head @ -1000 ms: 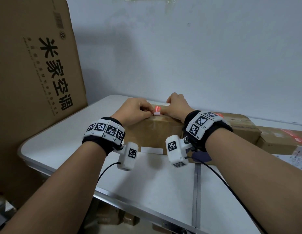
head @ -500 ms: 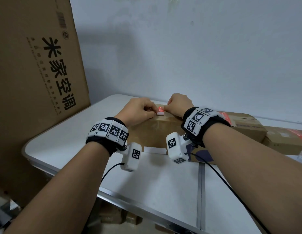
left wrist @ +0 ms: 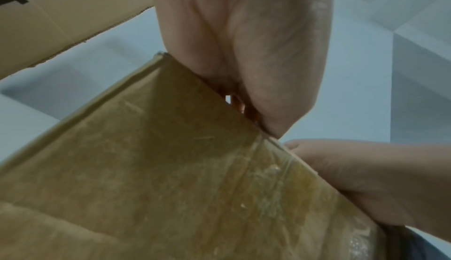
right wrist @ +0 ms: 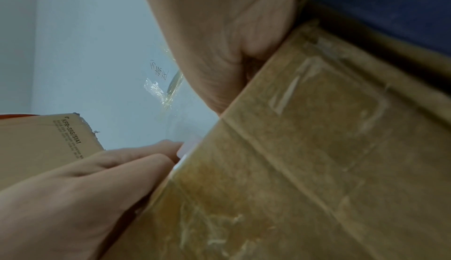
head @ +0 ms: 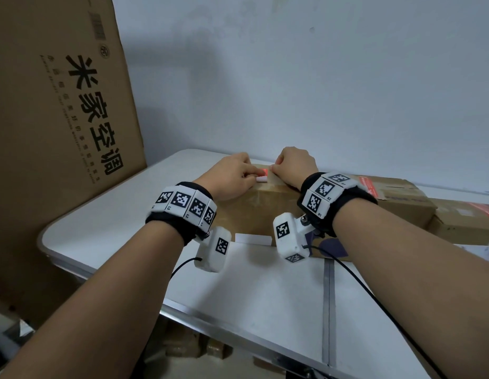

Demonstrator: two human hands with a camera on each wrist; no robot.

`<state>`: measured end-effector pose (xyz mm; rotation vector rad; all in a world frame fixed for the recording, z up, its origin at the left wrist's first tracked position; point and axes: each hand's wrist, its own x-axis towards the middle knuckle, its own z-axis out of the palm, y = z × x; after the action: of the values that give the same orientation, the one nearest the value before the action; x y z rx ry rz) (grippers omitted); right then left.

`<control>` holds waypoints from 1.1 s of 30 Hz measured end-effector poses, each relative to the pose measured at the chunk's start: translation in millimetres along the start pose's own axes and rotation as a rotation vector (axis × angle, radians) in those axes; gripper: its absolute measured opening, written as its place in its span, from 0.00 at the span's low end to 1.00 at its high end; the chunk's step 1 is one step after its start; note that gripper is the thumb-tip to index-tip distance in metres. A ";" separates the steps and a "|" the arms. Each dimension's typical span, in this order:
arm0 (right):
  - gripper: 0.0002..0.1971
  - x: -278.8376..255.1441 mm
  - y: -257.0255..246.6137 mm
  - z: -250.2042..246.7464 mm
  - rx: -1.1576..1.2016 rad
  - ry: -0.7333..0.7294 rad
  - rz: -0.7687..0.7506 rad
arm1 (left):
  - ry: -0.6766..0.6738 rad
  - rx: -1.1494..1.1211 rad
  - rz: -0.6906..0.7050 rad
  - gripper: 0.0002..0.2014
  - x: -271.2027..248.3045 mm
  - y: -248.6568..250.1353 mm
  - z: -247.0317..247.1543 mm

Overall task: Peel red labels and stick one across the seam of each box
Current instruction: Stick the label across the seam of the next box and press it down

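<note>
So both hands are up on top of the near brown cardboard box wrapped in clear tape (head: pixel 254 212), right at its far edge, working a small red label with a white backing strip (head: pixel 264 175). The left hand (head: pixel 232 176) has its fingers curled in and seems to pinch the white end of the label, while the right hand (head: pixel 294 166) is bunched up just beside it, fingers tucked at the red end; I'd say it's pinching the label too, but the wrist views mostly show palm and box edge, so don't quote me on that. Progress-wise, looks like this label is mid-peel or just going down, not flat on the seam yet as far as I can see. Off to the right, the flatter brown box (head: pixel 396 195) and the small brown box at the edge (head: pixel 462 217) each show a red patch on top, so those might be done already, can't say for sure. There's a white paper strip (head: pixel 253 238) lying on the white bench (head: pixel 106 231) just in front of the near box, likely a spare backing. Both forearms reach straight forward, wrists roughly level over the box.
</note>
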<state>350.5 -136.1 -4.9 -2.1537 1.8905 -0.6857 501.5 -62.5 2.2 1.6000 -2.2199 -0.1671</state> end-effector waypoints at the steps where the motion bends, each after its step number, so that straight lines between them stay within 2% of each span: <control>1: 0.12 0.1 0.5 -0.1 0.004 0.000 0.001 | -0.021 0.015 -0.006 0.19 0.4 0.8 -0.5; 8: 0.12 -1.5 2.4 0.8 0.019 0.012 -0.009 | -0.146 0.116 -0.083 0.22 6.2 6.0 -2.8; 13: 0.12 -7.9 0.7 -1.1 0.025 0.011 -0.024 | -0.185 0.121 -0.121 0.22 7.5 9.0 -4.5; 19: 0.11 -21.7 -3.7 -15.5 0.093 -0.055 -0.116 | -0.105 0.063 -0.129 0.19 4.5 5.5 -4.3; 24: 0.05 -38.0 -7.0 -27.4 0.207 -0.110 -0.227 | -0.030 0.039 -0.110 0.18 3.2 0.7 -4.8; 33: 0.12 -64.6 -4.8 -25.2 0.209 -0.091 -0.250 | -0.008 0.046 -0.097 0.17 2.5 1.8 -2.4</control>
<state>338.1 -68.5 5.5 -2.2618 1.4496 -0.7769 500.2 -63.9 5.7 1.7363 -2.1679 -0.1512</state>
